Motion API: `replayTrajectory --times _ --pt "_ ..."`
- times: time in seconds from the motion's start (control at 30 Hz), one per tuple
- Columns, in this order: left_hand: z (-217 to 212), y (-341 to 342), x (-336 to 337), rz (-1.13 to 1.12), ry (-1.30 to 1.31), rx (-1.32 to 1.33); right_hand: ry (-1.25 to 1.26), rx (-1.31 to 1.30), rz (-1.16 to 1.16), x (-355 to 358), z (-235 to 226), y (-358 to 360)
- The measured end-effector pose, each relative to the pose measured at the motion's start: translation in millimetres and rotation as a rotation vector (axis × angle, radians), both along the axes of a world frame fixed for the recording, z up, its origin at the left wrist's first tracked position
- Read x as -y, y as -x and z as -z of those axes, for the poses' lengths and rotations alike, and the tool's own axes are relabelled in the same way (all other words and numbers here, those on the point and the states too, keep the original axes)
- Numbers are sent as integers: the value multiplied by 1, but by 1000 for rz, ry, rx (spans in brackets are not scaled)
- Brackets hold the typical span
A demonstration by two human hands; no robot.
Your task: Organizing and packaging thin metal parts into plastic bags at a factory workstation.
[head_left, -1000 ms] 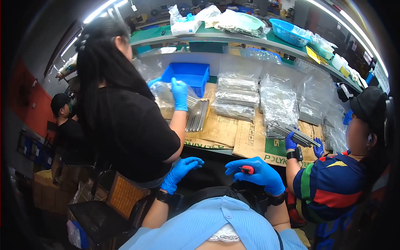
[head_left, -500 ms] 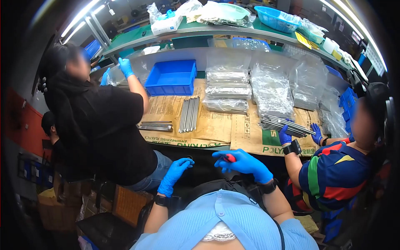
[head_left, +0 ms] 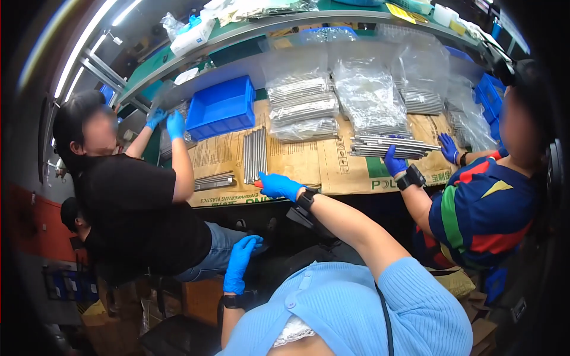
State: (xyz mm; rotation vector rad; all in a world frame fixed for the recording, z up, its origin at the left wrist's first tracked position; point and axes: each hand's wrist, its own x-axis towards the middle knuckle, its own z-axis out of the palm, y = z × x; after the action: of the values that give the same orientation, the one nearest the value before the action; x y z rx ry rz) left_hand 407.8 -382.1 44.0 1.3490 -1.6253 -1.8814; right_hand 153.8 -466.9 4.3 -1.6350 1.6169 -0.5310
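Observation:
My right hand (head_left: 281,186), in a blue glove, is stretched forward to the table's front edge. Its fingers are closed on a small red tool (head_left: 259,184), mostly hidden by the glove. The tool is at the near end of a row of metal rods (head_left: 256,155) lying side by side on brown paper; whether it touches them I cannot tell. My left hand (head_left: 242,258), also blue-gloved, hangs low in front of my body, off the table. Its fingers are loosely extended and nothing shows in them.
Left of the row lie more metal pieces (head_left: 215,180). A blue bin (head_left: 221,108) stands behind. Bagged rods (head_left: 301,107) are stacked at the back. A co-worker in black (head_left: 130,202) works at left; another at right grips a rod bundle (head_left: 389,146) with purple gloves.
My right hand has reached forward and left to the rods, carrying the red tool. My left hand has dropped slightly lower. The view has shifted, and the left co-worker's hands have lowered.

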Motion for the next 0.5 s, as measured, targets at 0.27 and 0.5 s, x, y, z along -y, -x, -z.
replayTrajectory --times 0.27,0.5 --pt "19 -13 -19 -23 24 16 -159 67 -343 -126 6 41" --pt "25 19 -23 96 30 50 -382 312 75 -272 0 100"
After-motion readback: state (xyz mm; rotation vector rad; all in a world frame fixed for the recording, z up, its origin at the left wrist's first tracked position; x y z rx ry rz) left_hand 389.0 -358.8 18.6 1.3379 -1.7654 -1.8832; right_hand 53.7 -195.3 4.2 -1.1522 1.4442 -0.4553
